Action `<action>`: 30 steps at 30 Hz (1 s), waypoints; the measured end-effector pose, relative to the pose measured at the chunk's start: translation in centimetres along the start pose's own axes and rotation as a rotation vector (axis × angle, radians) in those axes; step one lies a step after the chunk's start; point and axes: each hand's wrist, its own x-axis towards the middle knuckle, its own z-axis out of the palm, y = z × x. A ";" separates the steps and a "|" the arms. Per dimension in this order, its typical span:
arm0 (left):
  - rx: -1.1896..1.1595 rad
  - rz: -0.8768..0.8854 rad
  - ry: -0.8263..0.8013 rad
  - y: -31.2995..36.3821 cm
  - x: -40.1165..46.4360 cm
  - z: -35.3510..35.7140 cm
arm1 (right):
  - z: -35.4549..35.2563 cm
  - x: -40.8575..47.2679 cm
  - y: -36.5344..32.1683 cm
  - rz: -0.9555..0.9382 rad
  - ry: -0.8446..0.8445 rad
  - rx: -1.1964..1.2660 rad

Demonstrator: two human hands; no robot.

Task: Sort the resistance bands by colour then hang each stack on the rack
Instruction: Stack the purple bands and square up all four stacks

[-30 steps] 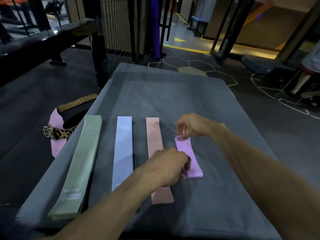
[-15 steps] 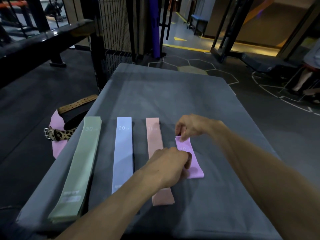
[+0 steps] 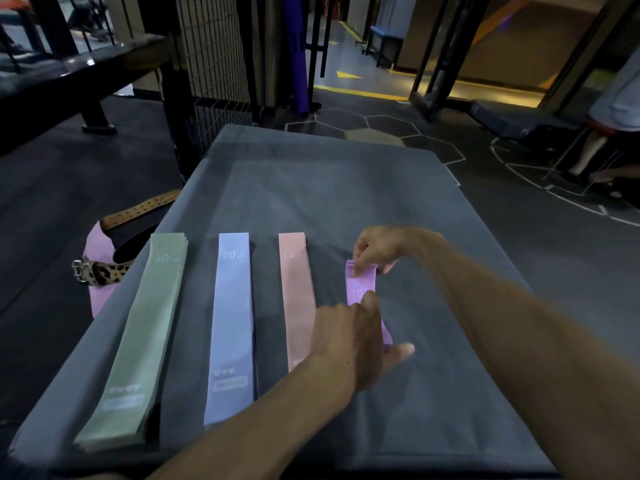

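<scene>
The right hand (image 3: 375, 249) is pinching the purple band's (image 3: 360, 285) far end; the left hand (image 3: 349, 344) is gripping and hiding its near end. It is lying rightmost on the grey mat (image 3: 329, 188), beside the pink (image 3: 298, 299), blue (image 3: 230, 323) and green (image 3: 138, 341) stacks. Printed numbers are blurring.

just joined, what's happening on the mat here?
A person is sorting resistance bands by colour on a grey mat. The green stack, blue stack and pink stack lie side by side. Both hands are on the purple band: the right hand pinches its far end, the left hand holds its near part. Nothing is hung on a rack yet.
</scene>
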 end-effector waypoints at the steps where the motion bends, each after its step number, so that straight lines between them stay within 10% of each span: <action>1: 0.030 0.004 0.024 0.1 0.1 0.0 | -0.2 -0.3 0.3 0.016 -0.004 0.051; 14: 0.160 -0.073 -0.083 0.5 1.1 0.7 | 0.4 -1.1 4.4 0.013 0.026 0.383; 30: 0.075 -0.023 0.055 0.6 1.7 0.6 | 0.8 0.0 2.0 -0.207 0.257 0.040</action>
